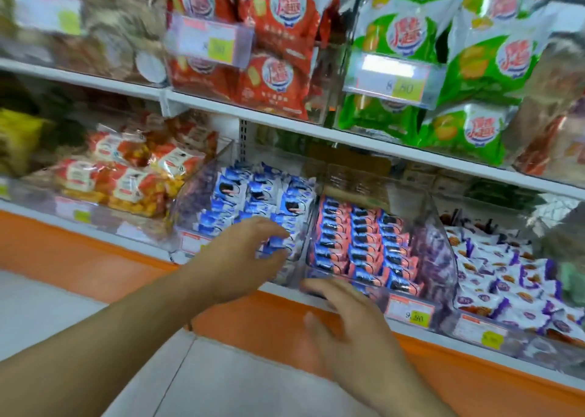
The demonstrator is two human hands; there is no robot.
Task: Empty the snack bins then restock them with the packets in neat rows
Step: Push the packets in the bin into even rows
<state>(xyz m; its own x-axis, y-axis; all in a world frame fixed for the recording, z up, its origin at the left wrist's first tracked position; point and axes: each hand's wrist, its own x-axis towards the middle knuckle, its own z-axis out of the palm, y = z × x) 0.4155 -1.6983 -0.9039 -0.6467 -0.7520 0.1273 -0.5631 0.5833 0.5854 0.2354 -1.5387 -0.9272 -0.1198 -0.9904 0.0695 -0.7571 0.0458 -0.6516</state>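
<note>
Single head view, angled forward and down, close to lower shelf [316,293]; hands [240,258] foreground

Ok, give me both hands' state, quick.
Left hand: fingers curled over the blue packets; a grip cannot be told through the blur.
Right hand: open, fingers spread, holding nothing, at the front of the pink packets' bin.

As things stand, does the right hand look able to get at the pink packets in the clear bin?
Probably yes. The right hand hovers open at the front lip of the clear bin, whose top is open, and nothing lies between its fingers and the pink packets.
</note>
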